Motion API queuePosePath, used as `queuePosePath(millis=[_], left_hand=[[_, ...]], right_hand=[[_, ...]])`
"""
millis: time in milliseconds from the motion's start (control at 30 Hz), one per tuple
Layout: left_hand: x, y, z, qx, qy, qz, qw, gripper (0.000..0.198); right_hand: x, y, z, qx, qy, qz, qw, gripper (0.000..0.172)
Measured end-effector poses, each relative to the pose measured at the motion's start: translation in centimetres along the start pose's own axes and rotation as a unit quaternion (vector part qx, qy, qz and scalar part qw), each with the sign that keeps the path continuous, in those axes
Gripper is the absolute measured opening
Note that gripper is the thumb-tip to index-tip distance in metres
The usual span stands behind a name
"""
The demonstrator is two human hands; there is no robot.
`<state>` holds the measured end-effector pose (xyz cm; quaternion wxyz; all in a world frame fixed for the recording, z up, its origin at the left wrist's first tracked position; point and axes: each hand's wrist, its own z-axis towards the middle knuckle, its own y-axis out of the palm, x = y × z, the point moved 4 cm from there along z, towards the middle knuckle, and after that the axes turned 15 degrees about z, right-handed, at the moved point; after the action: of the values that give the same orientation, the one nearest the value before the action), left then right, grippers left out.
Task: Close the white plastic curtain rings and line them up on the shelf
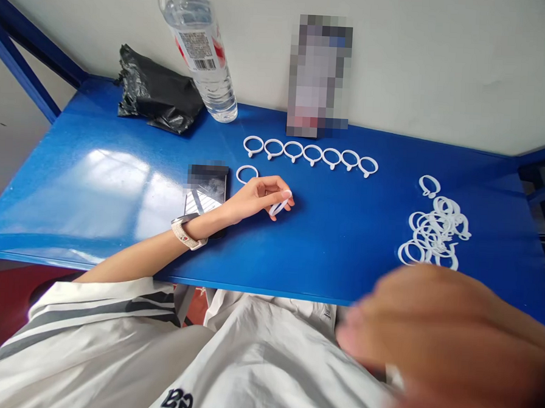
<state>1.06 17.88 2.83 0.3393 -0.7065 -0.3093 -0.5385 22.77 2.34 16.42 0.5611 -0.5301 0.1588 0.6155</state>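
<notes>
1. L hand [259, 197] pinches white ring [278, 208] on blue table [118, 184].
2. R hand [448, 341] blurred, near cam.
3. Row of rings [310, 154] behind; ring pile [435, 232] to right.

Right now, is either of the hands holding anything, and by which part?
The left hand pinches a white ring by its upper edge between the fingertips, above the blue table. The right hand is blurred close to the camera; its hold cannot be told.

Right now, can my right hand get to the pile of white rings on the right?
Probably yes: the right hand, blurred, sits just in front of the pile of white rings, with only bare blue table between them.
</notes>
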Motion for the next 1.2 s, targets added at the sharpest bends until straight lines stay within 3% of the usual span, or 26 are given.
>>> queuePosePath(millis=[100,167,267,367,467,567,867,1200], left_hand=[[0.2,0.1,-0.2,-0.001,0.02,0.031,0.999,0.045],[0.3,0.1,-0.2,0.002,0.041,0.04,0.998,0.044],[0.2,0.1,-0.2,0.009,0.045,0.03,0.999,0.046],[-0.1,0.0,0.0,0.025,0.023,0.007,0.999,0.05],[-0.4,-0.1,0.1,0.042,-0.007,-0.025,0.999,0.051],[-0.6,-0.1,0.1,0.042,-0.014,-0.037,0.998,0.052],[-0.4,-0.2,-0.1,0.026,0.019,-0.015,0.999,0.051],[0.2,-0.1,-0.1,-0.029,0.087,0.041,0.995,0.047]], right_hand=[[4.9,2.7,6.5,0.019,-0.007,-0.031,0.999,0.038],[9.2,4.4,8.4,0.049,0.017,0.011,0.999,0.026],[15.2,6.0,8.5,0.059,0.107,0.101,0.987,0.029],[18.3,6.7,7.8,0.02,0.198,0.215,0.956,0.039],[19.0,6.5,7.9,0.008,0.243,0.3,0.922,0.045],[18.9,6.2,8.4,0.003,0.252,0.337,0.907,0.046],[19.0,5.7,8.5,-0.023,0.235,0.334,0.912,0.051],[19.3,5.2,8.5,-0.056,0.222,0.338,0.913,0.044]])
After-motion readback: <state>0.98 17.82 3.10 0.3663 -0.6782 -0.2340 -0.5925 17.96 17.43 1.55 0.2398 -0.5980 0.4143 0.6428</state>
